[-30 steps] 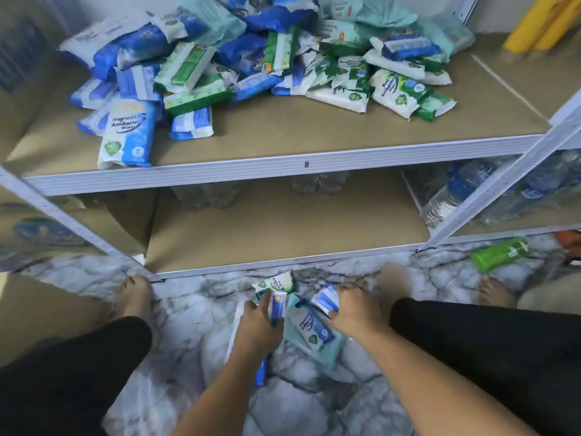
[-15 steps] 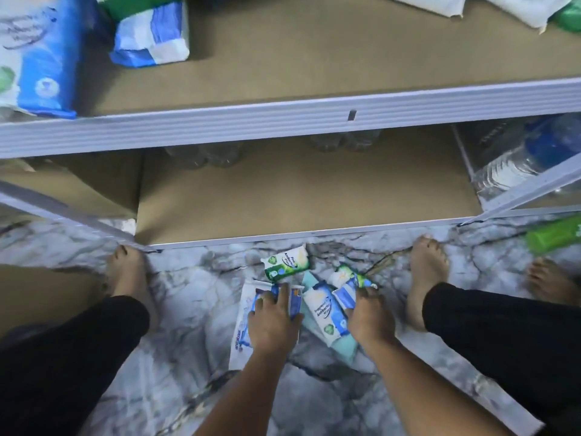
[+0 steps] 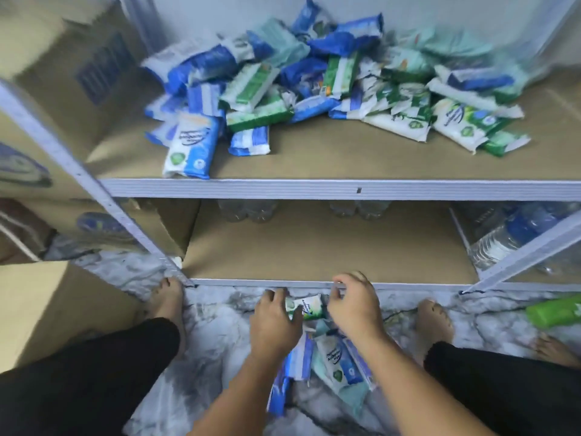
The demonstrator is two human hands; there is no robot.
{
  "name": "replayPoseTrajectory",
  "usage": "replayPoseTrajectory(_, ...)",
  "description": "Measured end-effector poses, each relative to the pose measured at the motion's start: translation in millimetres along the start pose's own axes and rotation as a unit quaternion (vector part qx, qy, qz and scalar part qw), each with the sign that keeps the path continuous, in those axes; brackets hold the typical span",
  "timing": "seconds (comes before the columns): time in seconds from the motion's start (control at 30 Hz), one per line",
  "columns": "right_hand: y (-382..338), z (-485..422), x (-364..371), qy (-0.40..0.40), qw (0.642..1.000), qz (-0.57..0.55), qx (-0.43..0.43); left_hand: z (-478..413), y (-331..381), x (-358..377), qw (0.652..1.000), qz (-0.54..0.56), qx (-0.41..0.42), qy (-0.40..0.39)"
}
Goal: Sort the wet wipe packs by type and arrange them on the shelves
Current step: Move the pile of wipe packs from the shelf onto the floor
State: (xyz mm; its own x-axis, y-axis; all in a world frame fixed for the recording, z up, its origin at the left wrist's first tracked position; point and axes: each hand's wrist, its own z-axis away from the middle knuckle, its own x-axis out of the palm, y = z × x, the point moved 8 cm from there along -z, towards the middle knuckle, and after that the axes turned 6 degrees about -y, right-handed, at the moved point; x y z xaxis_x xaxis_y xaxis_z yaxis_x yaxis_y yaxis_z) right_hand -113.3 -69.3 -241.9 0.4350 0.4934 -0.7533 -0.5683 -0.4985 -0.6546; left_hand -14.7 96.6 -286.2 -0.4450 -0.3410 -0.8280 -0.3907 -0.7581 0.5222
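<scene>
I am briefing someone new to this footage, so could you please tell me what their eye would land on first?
First, the jumbled heap of blue, green and white wet wipe packs piled at the back of the brown upper shelf board. Next, at the bottom centre, the bare left hand and right hand meet over a small green-and-white wipe pack on the marbled floor, with more blue and teal packs lying under the wrists.
</scene>
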Motion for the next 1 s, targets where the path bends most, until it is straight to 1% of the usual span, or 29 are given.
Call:
replayPoseTrajectory(0.1, -79.6, -4.5, -44.3, 0.051, 0.988, -0.058, -0.13, -2.2, 12.6, -68.6, 0.994, 0.06, 0.032, 0.089)
replayPoseTrajectory(0.2, -154.1, -2.2, -86.7, 0.127, 0.957, -0.055, -0.256, -2.1, 33.2, -155.1, 0.974, 0.076, 0.088, 0.195)
replayPoseTrajectory(0.27, -191.1, -1.9, -105.6, 0.161, 0.94, -0.043, -0.297, 3.5, 49.2, -210.3, 0.956, 0.069, 0.126, 0.257)
replayPoseTrajectory(0.33, -220.6, -8.3, -114.1, 0.162, 0.935, -0.017, -0.315, 9.9, 61.5, -256.0, 0.933, 0.05, 0.164, 0.316)
replayPoseTrajectory(0.4, -242.1, -25.4, -108.5, 0.113, 0.948, 0.044, -0.296, 8.3, 66.6, -289.1, 0.919, 0.033, 0.182, 0.349)
replayPoseTrajectory(0.47, -255.0, -45.5, -95.5, 0.048, 0.961, 0.118, -0.246, -0.5, 65.9, -311.1, 0.912, 0.004, 0.182, 0.369)
replayPoseTrajectory(0.5, -260.8, -53.1, -90.3, 0.029, 0.963, 0.144, -0.224, -6.5, 63.5, -317.7, 0.912, -0.013, 0.172, 0.371)
replayPoseTrajectory(0.6, -275.9, -71.4, -75.0, -0.008, 0.958, 0.216, -0.186, -25.7, 50.9, -323.5, 0.93, -0.027, 0.107, 0.35)
replayPoseTrajectory(0.67, -281.2, -82.2, -65.3, -0.03, 0.952, 0.251, -0.172, -40.2, 46.3, -320.3, 0.948, -0.027, 0.044, 0.314)
replayPoseTrajectory(0.73, -285.4, -87.9, -66.0, -0.001, 0.949, 0.262, -0.174, -51.9, 47.7, -319.0, 0.956, -0.037, 0.001, 0.292)
replayPoseTrajectory(0.83, -282.1, -92.8, -76.1, 0.058, 0.953, 0.25, -0.162, -63.6, 49.9, -321.8, 0.956, -0.042, -0.023, 0.29)
replayPoseTrajectory(0.93, -276.6, -95.2, -88.3, 0.078, 0.954, 0.253, -0.14, -71.2, 43.5, -325.0, 0.959, -0.028, -0.033, 0.281)
replayPoseTrajectory(1.0, -274.4, -97.7, -96.1, 0.07, 0.958, 0.249, -0.123, -72.9, 40.6, -326.2, 0.962, -0.006, -0.024, 0.273)
